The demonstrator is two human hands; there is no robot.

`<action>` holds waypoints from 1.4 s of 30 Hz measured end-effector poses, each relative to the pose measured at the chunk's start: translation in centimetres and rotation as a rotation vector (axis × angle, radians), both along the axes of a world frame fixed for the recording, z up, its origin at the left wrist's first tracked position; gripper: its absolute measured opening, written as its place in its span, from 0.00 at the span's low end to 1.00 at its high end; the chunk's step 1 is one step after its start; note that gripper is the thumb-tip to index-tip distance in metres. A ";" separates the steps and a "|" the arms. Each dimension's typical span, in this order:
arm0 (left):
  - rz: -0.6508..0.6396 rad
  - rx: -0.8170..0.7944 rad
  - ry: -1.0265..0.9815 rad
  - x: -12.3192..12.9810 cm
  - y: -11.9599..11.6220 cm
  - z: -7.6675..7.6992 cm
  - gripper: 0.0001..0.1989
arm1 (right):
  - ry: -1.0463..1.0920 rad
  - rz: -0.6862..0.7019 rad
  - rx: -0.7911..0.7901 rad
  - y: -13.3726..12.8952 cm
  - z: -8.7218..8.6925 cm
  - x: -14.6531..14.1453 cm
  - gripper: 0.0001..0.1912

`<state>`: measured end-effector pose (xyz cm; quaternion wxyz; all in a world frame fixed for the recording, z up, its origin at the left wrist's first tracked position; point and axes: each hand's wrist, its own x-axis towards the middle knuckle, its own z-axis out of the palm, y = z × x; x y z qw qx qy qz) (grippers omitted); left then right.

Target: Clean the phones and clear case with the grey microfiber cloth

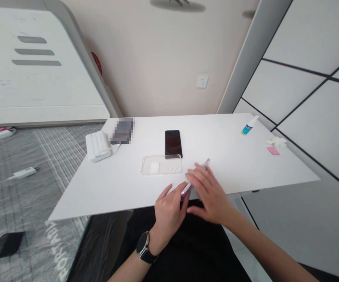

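Note:
My left hand (pixel 171 205) is closed around the lower end of a slim phone (pixel 185 191) with a shiny, pinkish-silver edge. The phone is tilted, seen nearly edge-on, over the table's front edge. Across its middle lies my right hand (pixel 210 192), fingers stretched out and thumb apart; it hides most of the phone, and only the far corner shows beyond it. Just past my hands, a clear phone case (pixel 161 166) rests on the white table (pixel 216 137). Behind the case is a second phone (pixel 173 143), its dark face up, its near end at the case's rim.
A white box-like thing (pixel 97 145) with a cable and a dark pixelated rectangle (pixel 123 131) occupy the table's left. On the right are a small blue-and-white bottle (pixel 248 127), crumpled white tissue (pixel 277 141) and a pink slip (pixel 273 150). Wall behind, panels at right.

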<state>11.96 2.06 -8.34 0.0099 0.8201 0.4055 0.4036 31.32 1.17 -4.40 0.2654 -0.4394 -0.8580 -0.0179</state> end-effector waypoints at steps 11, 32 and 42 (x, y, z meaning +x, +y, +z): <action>0.006 -0.016 -0.008 0.0 -0.1 -0.1 0.13 | 0.014 -0.089 0.004 0.6 -0.3 0.5 0.48; 0.005 -0.043 0.002 0.1 -0.1 -0.1 0.17 | -0.012 -0.202 0.035 0.6 -0.7 2.0 0.44; -0.062 -0.047 -0.164 -1.2 -0.1 2.3 0.10 | -0.070 0.189 0.398 -1.3 -0.1 -3.6 0.20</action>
